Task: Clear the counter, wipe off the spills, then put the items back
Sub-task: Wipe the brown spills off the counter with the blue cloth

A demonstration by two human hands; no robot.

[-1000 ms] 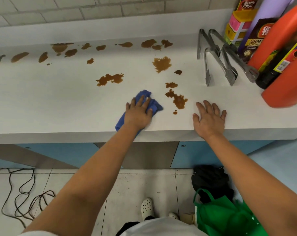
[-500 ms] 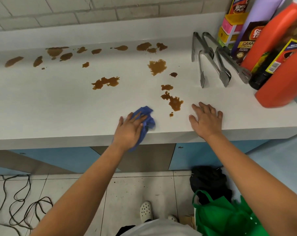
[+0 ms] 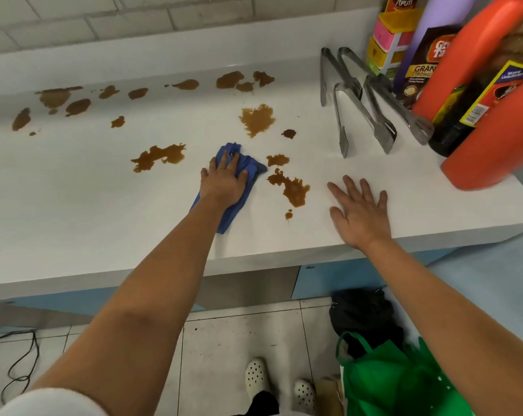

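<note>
While the cloth (image 3: 242, 181) lies flattened on the white bench (image 3: 74, 205), the left hand (image 3: 224, 183) presses it down with its fingers spread over the blue fabric, a flat palm hold, not a pinch. The cloth sits in a clean patch near the front of the bench, between two brown spills: one splash (image 3: 159, 156) just to its left and a run of blotches (image 3: 290, 186) just to its right, neither of which it seems to touch. The right hand (image 3: 359, 210) rests open and empty by the front edge, fingers spread, apparently bracing.

Further back, a bigger puddle (image 3: 257, 120) and a string of spots (image 3: 140, 93) along the rear of the bench remain wet. At the far right lie metal tongs (image 3: 362, 109), and beside them stand orange jugs (image 3: 494, 136), a dark bottle (image 3: 452, 136) and some boxes (image 3: 389, 40) (pushed aside, I judge, to free the middle).

By my reading the wiping step is in hand and barely begun, since almost every spill is still there. The next move calls for sliding the cloth sideways over the nearest blotches with steady pressure, then working toward the back row. The cloth is small for this much liquid, so it may smear before it soaks, and may need folding to a fresh face.
</note>
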